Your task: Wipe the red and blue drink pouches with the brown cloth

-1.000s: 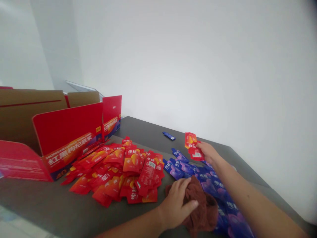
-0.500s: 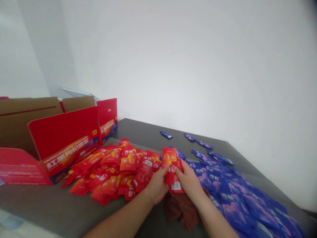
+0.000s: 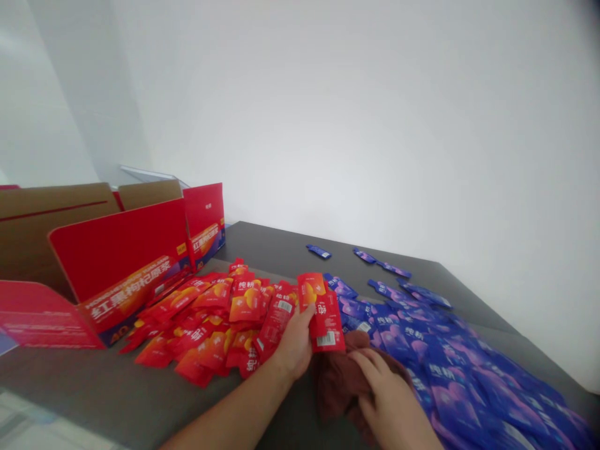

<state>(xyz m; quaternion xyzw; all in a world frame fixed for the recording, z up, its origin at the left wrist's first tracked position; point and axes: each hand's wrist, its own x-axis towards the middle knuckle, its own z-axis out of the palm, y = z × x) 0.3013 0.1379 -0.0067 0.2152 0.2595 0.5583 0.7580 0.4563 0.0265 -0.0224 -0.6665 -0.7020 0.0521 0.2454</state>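
Note:
My left hand point(image 3: 293, 344) is closed on a small bunch of red sachets point(image 3: 321, 309), held upright just right of the big pile of red sachets point(image 3: 210, 325) on the dark grey table point(image 3: 140, 400). My right hand point(image 3: 389, 394) lies on a crumpled brown cloth point(image 3: 340, 375), fingers bent over it. A spread of blue-purple sachets point(image 3: 445, 369) covers the table to the right of both hands.
An open red carton point(image 3: 122, 262) with brown flaps stands at the left, its front flap down on the table. A few loose blue sachets point(image 3: 319, 251) lie near the far edge by the white wall point(image 3: 375, 125).
My right hand let go of the red sachets and dropped onto the brown cloth. My left hand keeps the sachets and has raised them slightly.

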